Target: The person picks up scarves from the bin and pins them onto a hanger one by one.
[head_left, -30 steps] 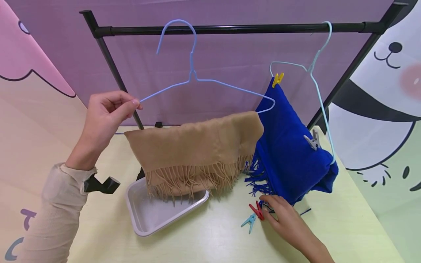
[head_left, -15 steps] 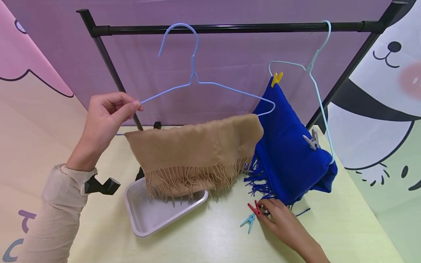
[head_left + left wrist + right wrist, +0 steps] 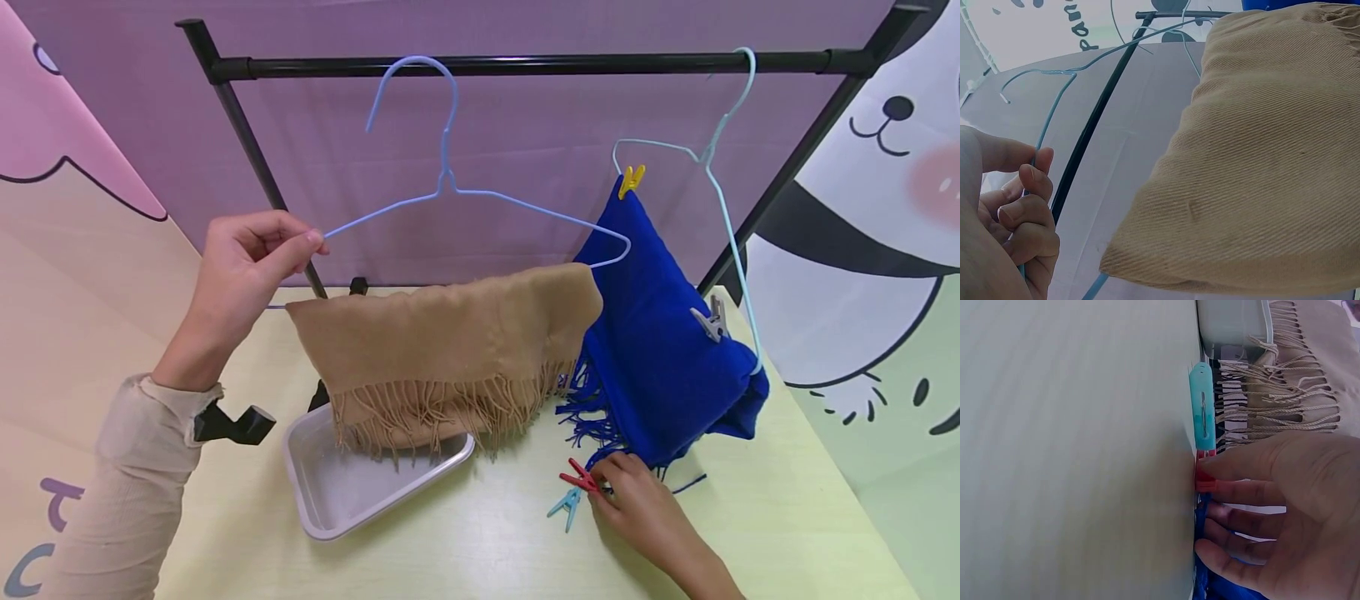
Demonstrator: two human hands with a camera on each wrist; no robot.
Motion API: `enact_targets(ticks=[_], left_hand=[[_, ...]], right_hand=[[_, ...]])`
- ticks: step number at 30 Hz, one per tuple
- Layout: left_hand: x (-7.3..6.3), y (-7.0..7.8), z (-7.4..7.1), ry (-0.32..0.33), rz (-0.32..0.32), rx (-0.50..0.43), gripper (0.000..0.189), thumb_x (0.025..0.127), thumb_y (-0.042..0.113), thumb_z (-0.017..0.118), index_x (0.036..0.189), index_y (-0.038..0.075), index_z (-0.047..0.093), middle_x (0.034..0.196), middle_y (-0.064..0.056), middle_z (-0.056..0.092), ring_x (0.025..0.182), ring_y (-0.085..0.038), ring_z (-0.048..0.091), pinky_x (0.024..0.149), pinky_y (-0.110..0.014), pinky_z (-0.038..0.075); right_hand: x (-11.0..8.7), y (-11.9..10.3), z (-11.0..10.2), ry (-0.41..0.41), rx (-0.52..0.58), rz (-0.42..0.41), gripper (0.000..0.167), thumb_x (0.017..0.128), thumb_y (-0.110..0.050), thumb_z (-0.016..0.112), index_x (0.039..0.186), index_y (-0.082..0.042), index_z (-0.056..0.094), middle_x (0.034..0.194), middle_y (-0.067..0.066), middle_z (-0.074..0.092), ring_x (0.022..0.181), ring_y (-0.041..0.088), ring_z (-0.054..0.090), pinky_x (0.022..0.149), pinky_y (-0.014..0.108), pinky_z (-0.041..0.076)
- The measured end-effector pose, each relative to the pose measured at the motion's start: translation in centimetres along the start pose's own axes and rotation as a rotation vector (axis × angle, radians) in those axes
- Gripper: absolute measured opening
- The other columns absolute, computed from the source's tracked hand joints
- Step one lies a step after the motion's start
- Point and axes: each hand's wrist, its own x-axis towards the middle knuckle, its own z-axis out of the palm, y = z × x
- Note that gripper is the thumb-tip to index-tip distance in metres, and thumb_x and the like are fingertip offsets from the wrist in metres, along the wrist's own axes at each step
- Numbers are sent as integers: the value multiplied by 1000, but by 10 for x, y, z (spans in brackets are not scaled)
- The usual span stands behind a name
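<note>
My left hand point(image 3: 251, 287) pinches the left arm of a blue wire hanger point(image 3: 444, 162) between thumb and fingers. Over the hanger's lower bar drapes a folded tan fringed scarf point(image 3: 450, 333), which fills the right of the left wrist view. Down on the table, my right hand point(image 3: 648, 504) has thumb and index finger on a red clothespin point(image 3: 1205, 478). A light blue clothespin point(image 3: 567, 507) lies right beside it. Just behind that hand hangs a blue fringed scarf point(image 3: 667, 358) on a pale blue hanger point(image 3: 726, 208), with a yellow clothespin point(image 3: 632, 181) and a grey clothespin point(image 3: 714, 319) on it.
A black rack's rail point(image 3: 540, 65) runs across the back, with the pale hanger hooked on it at right. Beneath the tan scarf stands a whitish plastic tray point(image 3: 375, 512), partly covered by its fringe. The pale table point(image 3: 495, 558) carries the tray and the loose clothespins.
My right hand has closed in on the red clothespin, which has turned and shifted slightly left. The blue hanger's hook has dipped and moved a little right in my left hand.
</note>
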Motion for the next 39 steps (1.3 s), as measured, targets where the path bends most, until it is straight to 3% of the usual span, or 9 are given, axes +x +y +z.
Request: enact_targets(ticks=[5,9,12,16,19,24,28,33,39], left_hand=[[0,0,0,2,3,5,15,92,7,69,85,-6,71,70,-2,67,59,-12,45,59,-23,37],[0,1,0,5,-3,16,15,92,8,69,86,-6,72,72,-1,69,60,-11,45,59,-22,38],[0,1,0,3,-6,19,16,92,8,69,86,-5,72,73,-1,70,60,-11,44,58,-22,38],[0,0,0,-2,0,33,16,93,9,69,86,-5,72,72,-1,69,59,-11,44,58,-22,38],[1,0,1,-2,-1,42,16,93,9,69,86,-5,73,72,0,69,59,-11,44,58,-22,38],[1,0,1,-11,-11,39,16,93,9,69,86,-5,73,69,0,67,60,-11,44,57,-23,38],[0,1,1,-60,-39,21,17,94,12,68,88,-3,72,68,0,65,59,-13,45,57,-22,40],[-2,1,2,-113,-88,-27,17,96,13,67,91,-3,70,75,-1,67,64,-14,49,61,-22,44],[-1,1,2,-115,-117,-97,16,95,13,68,91,-1,72,78,-2,69,67,-12,52,63,-21,44]], right_hand=[[1,-1,-1,6,12,2,13,83,-12,79,92,-12,69,92,1,63,87,19,57,80,43,55],[2,0,-2,-20,65,30,11,87,-9,75,93,-11,66,83,-4,60,77,13,54,71,34,52],[3,2,-3,-41,100,51,18,89,-9,74,106,-8,67,82,-4,61,72,11,51,67,31,51],[0,6,-4,-36,106,7,43,89,-7,73,131,-7,62,99,2,70,80,12,58,77,37,56],[-1,6,-6,-80,113,-23,48,89,-8,73,136,-12,61,103,1,71,83,11,60,79,37,57],[0,3,-11,-244,158,31,43,88,-12,73,129,-15,63,95,-5,67,75,12,53,70,32,52],[2,1,-11,-298,156,72,29,86,-11,73,113,-13,65,86,-5,62,72,13,52,66,32,51],[3,2,-11,-280,138,60,19,86,-11,72,102,-16,63,79,-8,56,68,12,50,61,27,47],[4,4,-8,-166,170,0,6,96,-18,66,94,-19,60,74,-11,52,68,7,49,60,23,44]])
